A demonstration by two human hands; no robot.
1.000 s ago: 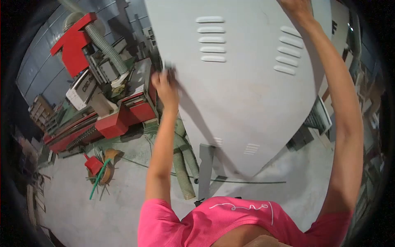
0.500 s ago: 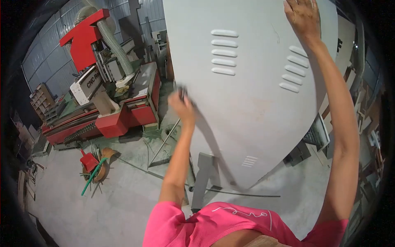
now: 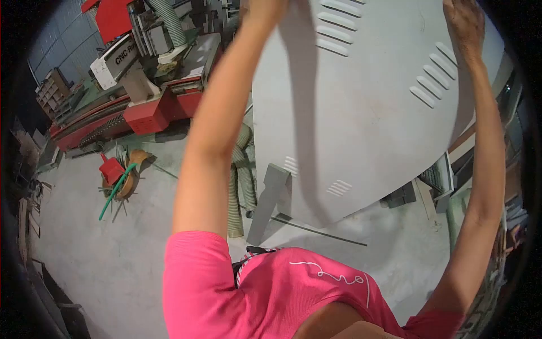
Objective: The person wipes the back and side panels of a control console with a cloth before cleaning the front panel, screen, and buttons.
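Observation:
A large pale grey panel with rows of raised, louvre-like slots stands tilted in front of me and narrows toward its lower end. My right hand lies against its upper right part, close to the edge, its fingertips partly cut off by the frame. My left hand is at the top edge of the view, near the panel's left side. Its fingers are out of frame, so what it holds is hidden. A dark shadow runs down the panel beside the left arm.
A red and white CNC router stands at the left. On the floor are a red dustpan, a green stick and ribbed hoses. A grey board leans by the panel's lower left. Offcuts lie at the right.
My left arm has swung up and forward; the blurred dark object in that hand is out of sight. The view has shifted, and my right hand stays on the panel.

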